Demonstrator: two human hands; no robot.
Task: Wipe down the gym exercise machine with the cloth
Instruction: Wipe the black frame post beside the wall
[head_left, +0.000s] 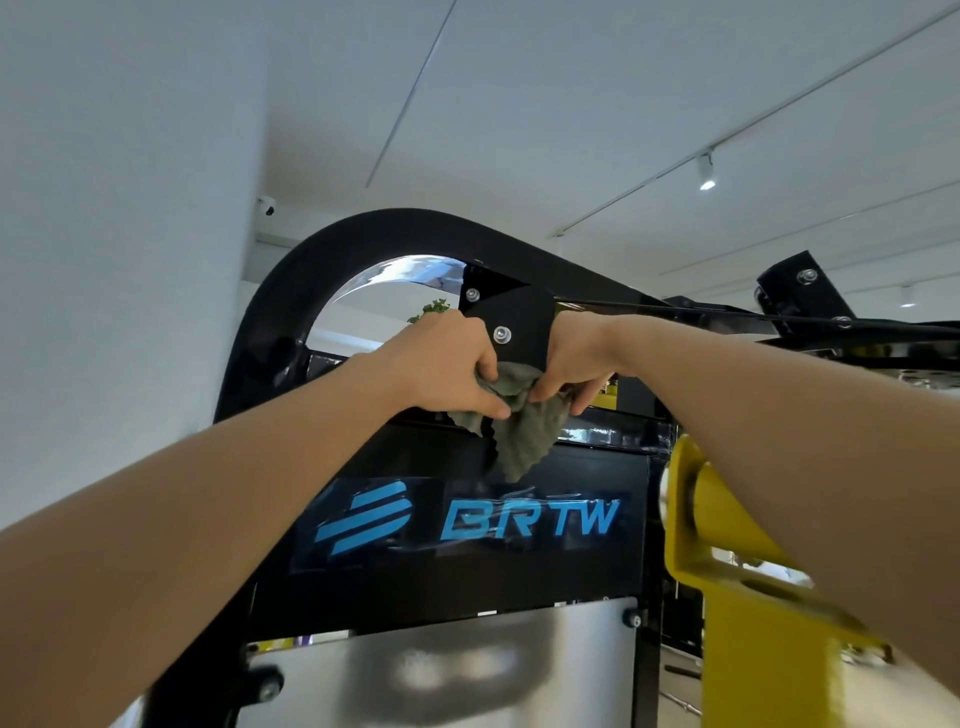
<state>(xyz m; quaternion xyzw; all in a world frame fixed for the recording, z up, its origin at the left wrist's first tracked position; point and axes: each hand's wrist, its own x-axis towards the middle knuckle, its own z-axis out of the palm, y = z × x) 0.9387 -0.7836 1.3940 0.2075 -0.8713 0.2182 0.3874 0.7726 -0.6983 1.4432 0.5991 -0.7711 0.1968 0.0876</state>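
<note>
The gym machine has a curved black frame (291, 270) and a black panel (467, 571) with blue BRTW lettering. A grey-green cloth (519, 431) hangs bunched in front of the top of that panel, just below a black bolted bracket (514, 322). My left hand (441, 369) grips the cloth's upper left part. My right hand (576, 364) pinches its upper right edge with the fingertips. Both arms reach up and forward, and the cloth's lower part dangles free.
A yellow arm (737, 571) of the machine juts out at lower right, under my right forearm. A blurred metal plate (441, 670) sits below the black panel. A white wall (130, 234) stands close on the left. A black cable (727, 314) runs right from the bracket.
</note>
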